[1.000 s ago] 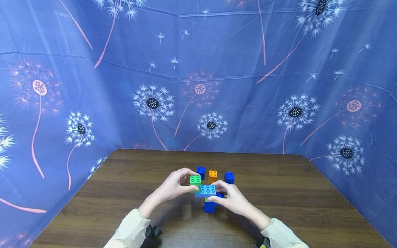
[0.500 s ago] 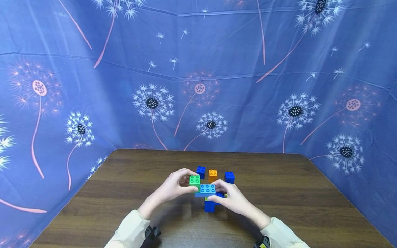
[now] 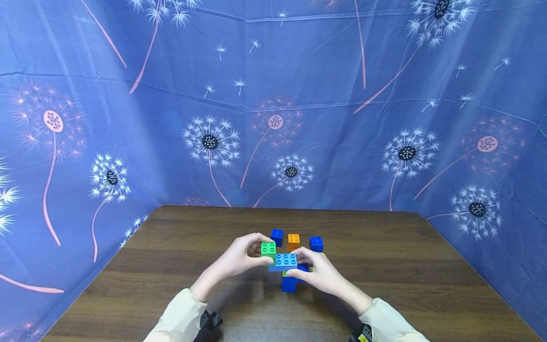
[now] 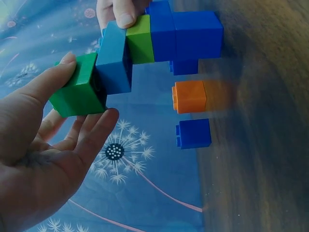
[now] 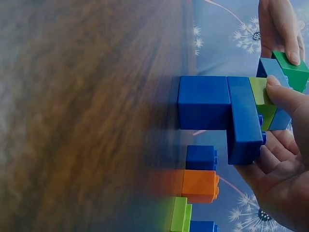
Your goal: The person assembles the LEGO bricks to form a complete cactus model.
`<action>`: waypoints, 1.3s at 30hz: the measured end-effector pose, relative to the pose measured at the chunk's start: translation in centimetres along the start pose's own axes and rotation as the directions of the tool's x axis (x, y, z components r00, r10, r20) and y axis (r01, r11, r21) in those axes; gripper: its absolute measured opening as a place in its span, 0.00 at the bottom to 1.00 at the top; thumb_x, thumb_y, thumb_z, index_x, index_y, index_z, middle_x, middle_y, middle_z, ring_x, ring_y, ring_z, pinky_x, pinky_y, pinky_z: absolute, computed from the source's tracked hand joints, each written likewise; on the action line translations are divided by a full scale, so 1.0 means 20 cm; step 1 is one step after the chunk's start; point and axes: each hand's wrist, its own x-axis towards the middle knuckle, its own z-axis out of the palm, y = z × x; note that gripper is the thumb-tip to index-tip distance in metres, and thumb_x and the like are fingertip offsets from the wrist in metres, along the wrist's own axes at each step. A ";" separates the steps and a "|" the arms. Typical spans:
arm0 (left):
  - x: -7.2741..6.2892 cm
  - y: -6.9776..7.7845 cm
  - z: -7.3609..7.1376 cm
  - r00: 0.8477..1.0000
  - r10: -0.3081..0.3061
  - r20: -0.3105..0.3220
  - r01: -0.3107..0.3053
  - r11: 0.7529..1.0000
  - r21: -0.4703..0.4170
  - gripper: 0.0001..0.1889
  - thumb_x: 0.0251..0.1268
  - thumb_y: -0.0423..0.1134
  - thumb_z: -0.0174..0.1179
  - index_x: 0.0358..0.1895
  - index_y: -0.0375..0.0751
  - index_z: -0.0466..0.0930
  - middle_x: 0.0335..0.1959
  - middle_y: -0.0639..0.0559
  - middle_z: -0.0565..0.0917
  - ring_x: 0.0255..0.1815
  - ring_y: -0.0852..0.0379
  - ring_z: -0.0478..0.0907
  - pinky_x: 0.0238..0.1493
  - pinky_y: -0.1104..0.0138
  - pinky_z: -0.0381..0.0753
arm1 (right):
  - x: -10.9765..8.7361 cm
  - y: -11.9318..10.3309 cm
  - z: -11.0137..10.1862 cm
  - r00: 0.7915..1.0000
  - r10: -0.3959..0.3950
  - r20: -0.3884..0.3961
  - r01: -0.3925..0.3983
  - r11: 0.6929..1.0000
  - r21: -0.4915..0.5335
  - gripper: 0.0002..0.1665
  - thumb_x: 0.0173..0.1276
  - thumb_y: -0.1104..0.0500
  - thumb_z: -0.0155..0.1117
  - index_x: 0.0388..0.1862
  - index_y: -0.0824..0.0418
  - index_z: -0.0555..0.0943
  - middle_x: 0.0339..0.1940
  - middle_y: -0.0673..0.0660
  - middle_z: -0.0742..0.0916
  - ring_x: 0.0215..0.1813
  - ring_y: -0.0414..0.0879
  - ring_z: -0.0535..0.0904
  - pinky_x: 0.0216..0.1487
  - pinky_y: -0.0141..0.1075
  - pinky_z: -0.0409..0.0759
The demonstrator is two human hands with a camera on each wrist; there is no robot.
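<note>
My left hand point(image 3: 237, 256) pinches a green toy brick point(image 4: 79, 84) between thumb and fingers, right at the left end of a light blue brick point(image 3: 285, 261). That light blue brick tops a small stack: a lime brick point(image 4: 141, 41) lies under it, then a dark blue brick point(image 5: 244, 116) turned another way, then a dark blue brick point(image 5: 203, 102) at the bottom. From the right, my right hand point(image 3: 322, 274) grips the stack's upper part, its thumb tip at the seam of the lime and light blue bricks. Part of its fingers is hidden behind the bricks.
Behind the stack on the brown wooden table point(image 3: 192, 237) stand a dark blue brick point(image 3: 277, 237), an orange brick point(image 3: 293, 241) and another dark blue brick point(image 3: 316, 244). A lime brick point(image 5: 181, 212) shows low in the right wrist view. A blue dandelion-print cloth point(image 3: 273, 71) hangs beyond the table.
</note>
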 end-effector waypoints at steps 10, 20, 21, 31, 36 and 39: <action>0.01 0.00 0.00 0.999 -0.031 0.012 0.031 0.999 -0.010 0.20 0.56 0.40 0.66 0.52 0.40 0.76 0.37 0.49 0.83 0.36 0.59 0.80 0.44 0.68 0.81 | 0.03 0.16 0.03 1.000 0.016 -0.008 -0.016 1.000 0.005 0.20 0.62 0.55 0.66 0.50 0.62 0.76 0.42 0.55 0.86 0.45 0.47 0.83 0.50 0.42 0.80; 0.00 0.01 -0.01 0.999 -0.045 0.031 0.045 0.999 -0.017 0.20 0.56 0.40 0.66 0.53 0.41 0.75 0.40 0.49 0.82 0.40 0.57 0.81 0.46 0.65 0.80 | 0.01 0.02 0.00 1.000 0.016 0.006 -0.016 1.000 0.011 0.19 0.63 0.57 0.65 0.49 0.66 0.76 0.41 0.59 0.85 0.45 0.53 0.83 0.51 0.48 0.78; 0.00 0.01 -0.01 0.998 -0.047 0.030 0.048 0.999 -0.018 0.20 0.56 0.39 0.66 0.53 0.41 0.75 0.40 0.49 0.82 0.40 0.57 0.81 0.46 0.65 0.80 | 0.01 0.03 0.00 1.000 0.018 0.004 -0.018 1.000 0.006 0.19 0.63 0.57 0.65 0.49 0.65 0.76 0.41 0.58 0.86 0.45 0.52 0.83 0.51 0.47 0.78; 0.01 0.01 -0.01 0.998 -0.045 0.046 0.043 0.999 0.026 0.20 0.56 0.44 0.67 0.51 0.45 0.76 0.35 0.55 0.82 0.34 0.64 0.80 0.44 0.70 0.80 | 0.03 0.19 0.02 0.999 0.032 0.013 -0.033 0.999 0.032 0.21 0.62 0.51 0.66 0.50 0.60 0.76 0.42 0.52 0.86 0.45 0.43 0.83 0.49 0.35 0.80; 0.01 0.00 -0.01 0.997 -0.061 0.039 0.060 0.998 0.019 0.20 0.55 0.45 0.67 0.51 0.46 0.77 0.34 0.56 0.82 0.34 0.63 0.80 0.44 0.70 0.79 | 0.04 0.18 0.02 0.998 0.064 0.010 -0.065 0.997 0.047 0.20 0.61 0.54 0.67 0.49 0.61 0.77 0.41 0.54 0.86 0.45 0.46 0.83 0.49 0.38 0.80; 0.01 -0.01 -0.01 0.997 -0.066 0.037 0.065 0.998 0.008 0.19 0.56 0.45 0.66 0.51 0.45 0.77 0.34 0.55 0.82 0.35 0.62 0.80 0.44 0.70 0.79 | 0.04 0.18 0.03 0.997 0.078 0.004 -0.078 0.997 0.031 0.20 0.61 0.54 0.67 0.49 0.61 0.77 0.41 0.53 0.86 0.45 0.45 0.82 0.48 0.38 0.79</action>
